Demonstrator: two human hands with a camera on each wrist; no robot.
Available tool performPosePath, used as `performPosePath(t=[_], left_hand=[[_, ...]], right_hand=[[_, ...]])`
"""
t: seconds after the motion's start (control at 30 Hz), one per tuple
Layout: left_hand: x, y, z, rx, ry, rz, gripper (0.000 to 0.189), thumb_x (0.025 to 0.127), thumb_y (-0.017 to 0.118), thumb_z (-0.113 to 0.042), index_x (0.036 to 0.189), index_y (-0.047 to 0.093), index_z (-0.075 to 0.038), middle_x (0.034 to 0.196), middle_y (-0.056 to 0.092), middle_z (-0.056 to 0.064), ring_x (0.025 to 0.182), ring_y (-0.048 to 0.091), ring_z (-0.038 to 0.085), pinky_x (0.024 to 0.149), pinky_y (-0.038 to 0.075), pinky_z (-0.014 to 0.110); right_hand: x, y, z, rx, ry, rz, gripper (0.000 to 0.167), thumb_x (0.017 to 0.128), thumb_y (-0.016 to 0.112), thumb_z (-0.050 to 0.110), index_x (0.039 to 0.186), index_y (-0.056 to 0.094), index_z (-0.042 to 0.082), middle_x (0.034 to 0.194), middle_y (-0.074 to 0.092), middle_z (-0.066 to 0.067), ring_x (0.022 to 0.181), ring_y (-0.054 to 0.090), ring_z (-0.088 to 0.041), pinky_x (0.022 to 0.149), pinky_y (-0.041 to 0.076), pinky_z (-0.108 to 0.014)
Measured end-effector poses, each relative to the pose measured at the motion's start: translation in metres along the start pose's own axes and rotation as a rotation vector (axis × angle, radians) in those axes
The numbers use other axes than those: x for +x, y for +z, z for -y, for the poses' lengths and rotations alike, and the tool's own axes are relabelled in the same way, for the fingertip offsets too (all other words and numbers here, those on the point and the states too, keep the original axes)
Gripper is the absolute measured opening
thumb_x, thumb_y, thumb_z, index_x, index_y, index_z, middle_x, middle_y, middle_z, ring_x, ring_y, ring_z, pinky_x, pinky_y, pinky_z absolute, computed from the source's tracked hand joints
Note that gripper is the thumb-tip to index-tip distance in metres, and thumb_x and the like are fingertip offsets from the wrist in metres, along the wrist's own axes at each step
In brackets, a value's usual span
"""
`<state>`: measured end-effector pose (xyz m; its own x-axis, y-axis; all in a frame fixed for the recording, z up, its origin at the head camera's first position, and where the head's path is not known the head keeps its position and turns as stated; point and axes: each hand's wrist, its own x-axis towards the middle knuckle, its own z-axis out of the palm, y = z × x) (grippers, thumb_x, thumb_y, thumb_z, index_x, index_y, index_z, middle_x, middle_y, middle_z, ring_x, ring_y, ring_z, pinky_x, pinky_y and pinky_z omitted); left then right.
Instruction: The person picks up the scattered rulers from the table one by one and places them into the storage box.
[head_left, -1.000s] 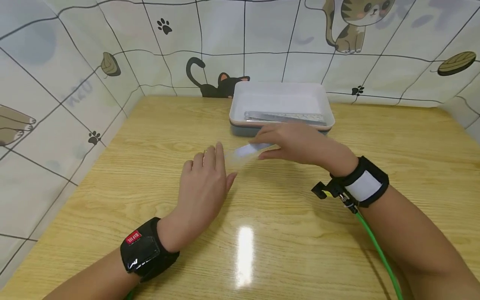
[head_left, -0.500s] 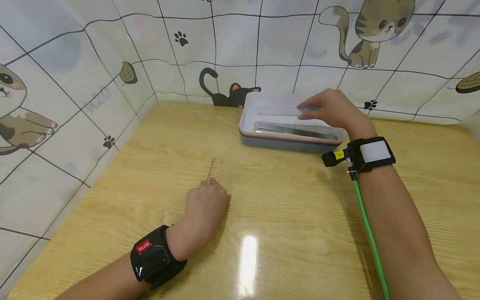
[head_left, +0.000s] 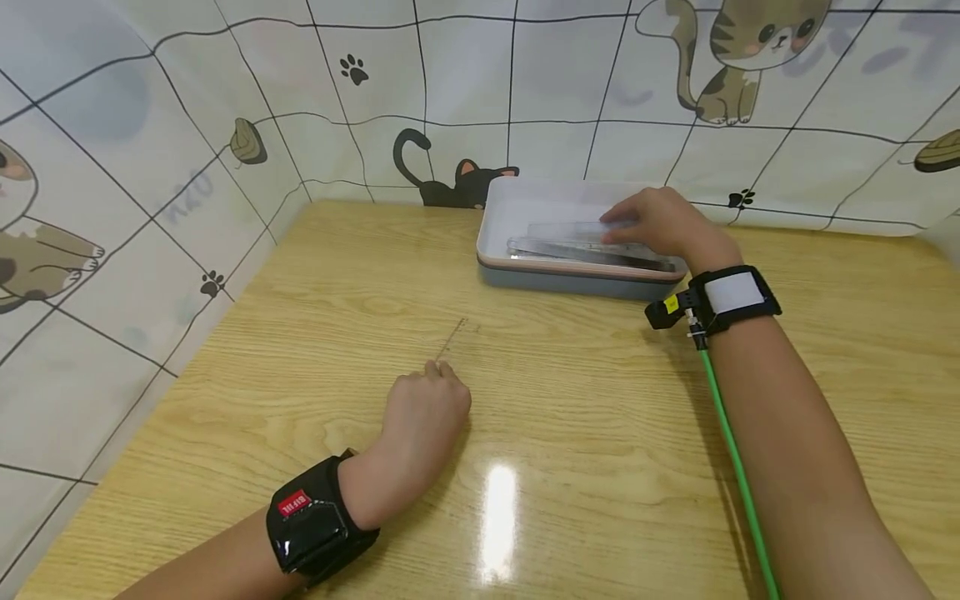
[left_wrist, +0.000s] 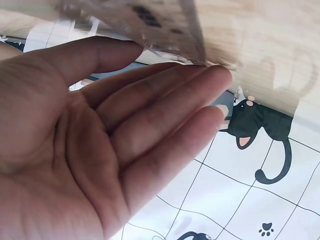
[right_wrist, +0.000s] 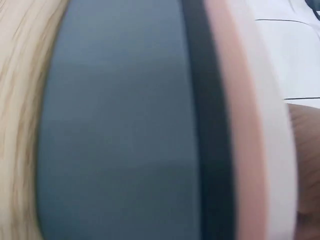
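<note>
My left hand is low over the table, its fingertips pinching a clear ruler with fine dark markings. In the left wrist view, that see-through plastic stands blurred at the tips of the thumb and fingers. At the box, my right hand reaches over the right part and pinches another clear ruler inside it. More rulers, clear and greyish, lie along the box's near side. The right wrist view is mostly filled by the box's grey wall, with the hand largely hidden behind the rim.
The shallow box has a white inside, a pinkish rim and a grey-blue outside, and stands at the back of the wooden table. Behind it rises a wall covering with printed cats. A green cable runs along the right forearm.
My right hand has carried a clear ruler from in front of the box into it. The left hand, earlier flat, now pinches a ruler, whose far end has swung slightly right.
</note>
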<state>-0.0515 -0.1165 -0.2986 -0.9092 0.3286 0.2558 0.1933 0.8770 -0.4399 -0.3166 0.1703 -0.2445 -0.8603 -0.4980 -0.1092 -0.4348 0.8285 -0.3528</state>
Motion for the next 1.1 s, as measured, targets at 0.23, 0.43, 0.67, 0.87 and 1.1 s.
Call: performPosePath(t=[0.23, 0.43, 0.67, 0.87, 1.1], left_hand=[[0.001, -0.002, -0.004, 0.035, 0.05, -0.048, 0.018, 0.092, 0.07, -0.013, 0.105, 0.079, -0.005, 0.094, 0.08, 0.004, 0.052, 0.059, 0.006, 0.046, 0.048, 0.02], [0.002, -0.005, -0.009, 0.066, 0.144, -0.084, 0.022, 0.093, 0.07, -0.014, 0.113, 0.078, -0.01, 0.106, 0.079, 0.003, 0.063, 0.069, 0.009, 0.051, 0.053, 0.018], [0.002, -0.007, -0.012, 0.077, 0.161, -0.103, 0.022, 0.094, 0.068, -0.012, 0.114, 0.078, -0.01, 0.107, 0.079, 0.003, 0.067, 0.071, 0.009, 0.05, 0.052, 0.017], [-0.001, -0.008, -0.014, 0.069, 0.15, -0.127, 0.021, 0.095, 0.068, -0.011, 0.112, 0.078, -0.008, 0.105, 0.079, 0.004, 0.072, 0.075, 0.012, 0.048, 0.053, 0.018], [-0.004, -0.004, -0.013, 0.022, 0.141, -0.127, 0.014, 0.092, 0.071, -0.01, 0.103, 0.078, -0.006, 0.093, 0.079, 0.002, 0.055, 0.064, 0.004, 0.041, 0.046, 0.019]], right_hand=[[0.003, 0.005, -0.006, 0.038, -0.034, -0.033, 0.048, 0.1, 0.064, 0.031, 0.14, 0.06, 0.006, 0.146, 0.057, -0.021, 0.14, 0.046, -0.042, 0.116, 0.036, -0.058], [0.003, 0.009, -0.003, 0.043, -0.07, -0.059, 0.045, 0.101, 0.063, 0.03, 0.139, 0.061, 0.007, 0.144, 0.059, -0.019, 0.138, 0.05, -0.04, 0.114, 0.04, -0.057], [0.001, 0.012, -0.004, 0.085, -0.048, -0.025, 0.044, 0.104, 0.057, 0.036, 0.14, 0.062, 0.012, 0.143, 0.061, -0.018, 0.134, 0.053, -0.038, 0.112, 0.041, -0.057], [-0.003, 0.013, -0.003, 0.082, -0.038, -0.024, 0.043, 0.105, 0.054, 0.037, 0.141, 0.061, 0.016, 0.144, 0.06, -0.016, 0.122, 0.06, -0.036, 0.102, 0.044, -0.051], [-0.027, 0.013, 0.054, 0.03, -0.191, -0.122, 0.041, 0.104, 0.056, 0.035, 0.137, 0.064, 0.011, 0.144, 0.061, -0.013, 0.118, 0.063, -0.036, 0.112, 0.043, -0.053]])
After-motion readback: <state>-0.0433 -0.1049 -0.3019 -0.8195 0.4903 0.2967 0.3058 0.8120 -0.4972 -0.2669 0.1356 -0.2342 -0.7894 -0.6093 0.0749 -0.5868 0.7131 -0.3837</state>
